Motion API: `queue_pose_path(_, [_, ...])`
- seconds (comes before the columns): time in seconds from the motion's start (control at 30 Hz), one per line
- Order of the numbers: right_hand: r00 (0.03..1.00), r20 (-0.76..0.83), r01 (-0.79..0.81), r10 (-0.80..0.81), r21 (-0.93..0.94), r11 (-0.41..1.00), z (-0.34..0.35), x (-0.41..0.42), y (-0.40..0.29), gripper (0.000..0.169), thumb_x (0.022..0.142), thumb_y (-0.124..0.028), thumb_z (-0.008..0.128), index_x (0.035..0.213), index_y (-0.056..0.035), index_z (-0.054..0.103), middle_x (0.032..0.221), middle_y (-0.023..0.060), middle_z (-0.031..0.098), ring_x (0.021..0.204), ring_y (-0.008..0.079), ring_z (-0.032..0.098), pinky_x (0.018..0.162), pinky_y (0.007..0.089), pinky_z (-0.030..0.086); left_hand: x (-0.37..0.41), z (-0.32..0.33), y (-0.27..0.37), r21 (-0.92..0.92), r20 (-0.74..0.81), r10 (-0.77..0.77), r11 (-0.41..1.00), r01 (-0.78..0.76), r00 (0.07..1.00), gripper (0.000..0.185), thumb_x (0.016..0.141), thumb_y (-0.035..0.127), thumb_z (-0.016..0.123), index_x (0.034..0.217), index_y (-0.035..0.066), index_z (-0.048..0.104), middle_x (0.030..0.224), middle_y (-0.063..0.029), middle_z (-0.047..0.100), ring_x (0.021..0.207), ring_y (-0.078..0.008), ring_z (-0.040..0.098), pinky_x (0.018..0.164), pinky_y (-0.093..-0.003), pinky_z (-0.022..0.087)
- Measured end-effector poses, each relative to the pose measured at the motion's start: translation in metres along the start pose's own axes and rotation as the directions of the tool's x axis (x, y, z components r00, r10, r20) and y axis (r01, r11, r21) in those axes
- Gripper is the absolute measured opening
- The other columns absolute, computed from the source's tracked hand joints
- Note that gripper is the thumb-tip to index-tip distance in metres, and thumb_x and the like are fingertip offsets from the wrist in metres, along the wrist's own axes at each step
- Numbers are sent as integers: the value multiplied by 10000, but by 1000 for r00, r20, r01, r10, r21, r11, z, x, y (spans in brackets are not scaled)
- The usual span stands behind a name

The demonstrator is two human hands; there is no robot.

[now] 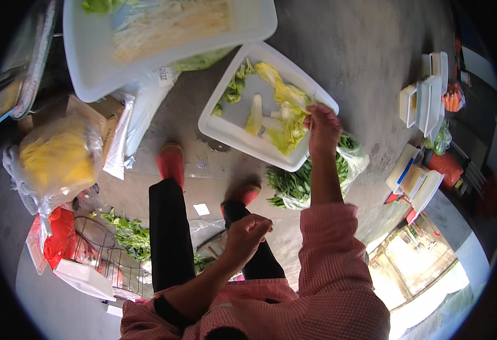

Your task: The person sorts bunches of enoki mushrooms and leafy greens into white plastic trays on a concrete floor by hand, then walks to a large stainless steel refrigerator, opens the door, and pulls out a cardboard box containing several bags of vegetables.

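Observation:
My right hand (324,125) reaches over the right side of a white plastic tray (257,152), its fingers closed at the edge of a yellow-green napa cabbage leaf (294,95). More cabbage pieces lie in the tray, among them a pale stalk piece (255,114). Dark green leafy florets (234,88) line its left side. My left hand (247,239) is curled into a fist above my thigh, with nothing visible in it. Below the right forearm, long green leaf vegetables (291,182) fill a clear plastic bag (356,163) beside the tray.
A large white tub (89,80) with pale shredded vegetable rises beyond the tray. At left are a knotted clear bag of yellow food (59,155), a cardboard box (109,123), a red bag (60,236) and a wire basket (108,250). White containers (428,104) and bagged carrots (453,101) stand at right.

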State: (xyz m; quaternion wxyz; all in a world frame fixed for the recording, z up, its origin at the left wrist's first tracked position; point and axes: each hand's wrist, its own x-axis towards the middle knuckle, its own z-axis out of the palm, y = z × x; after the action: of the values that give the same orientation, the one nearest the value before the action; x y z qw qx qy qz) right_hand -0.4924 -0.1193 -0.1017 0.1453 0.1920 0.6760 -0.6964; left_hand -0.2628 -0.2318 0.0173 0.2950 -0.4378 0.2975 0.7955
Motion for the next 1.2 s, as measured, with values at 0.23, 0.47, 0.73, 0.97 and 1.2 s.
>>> queue_pose_path(0.23, [426, 408, 861, -808, 91, 500, 200, -45, -164, 246, 663, 172, 586, 833, -1, 627, 865, 100, 614, 774, 164, 583, 690, 256, 480, 3, 3, 14, 23, -42, 65, 998, -64, 997, 195, 813, 227, 564, 811, 33, 579, 742, -16, 582, 611, -78, 474, 589, -214, 399])
queue_pose_path(0.47, [190, 851, 976, -489, -108, 192, 258, -22, -120, 176, 655, 7, 597, 806, -83, 614, 862, 61, 622, 817, 249, 581, 754, 350, 455, 6, -3, 16, 23, -31, 160, 987, -159, 987, 200, 817, 223, 567, 828, 24, 586, 746, -20, 586, 621, -73, 484, 590, -215, 405])
queue_pose_path(0.73, [283, 935, 950, -214, -243, 198, 268, -30, -110, 214, 704, -99, 653, 914, -73, 619, 882, 111, 613, 824, 281, 566, 745, 366, 447, 4, -15, 2, -40, -76, 217, 975, -221, 973, 198, 820, 213, 560, 818, 18, 596, 722, -7, 572, 619, -68, 488, 575, -213, 404])
queue_pose_path(0.97, [717, 676, 495, -171, -320, 808, 189, -70, -105, 31, 794, -44, 591, 818, -28, 601, 765, 2, 598, 708, 51, 527, 654, 201, 434, 1, -11, -16, 20, -228, 322, 945, -326, 919, 225, 798, 225, 537, 748, 16, 605, 677, -44, 580, 574, -97, 514, 525, -238, 401])
queue_pose_path(1.2, [540, 713, 379, 447, -681, 627, 80, -214, -23, 135, 799, -125, 614, 735, -44, 526, 610, -31, 510, 532, 44, 442, 498, 198, 379, -29, -24, -92, 336, -455, 566, 824, -456, 688, 205, 764, 250, 543, 791, 74, 643, 734, -134, 620, 698, -277, 612, 655, -365, 475])
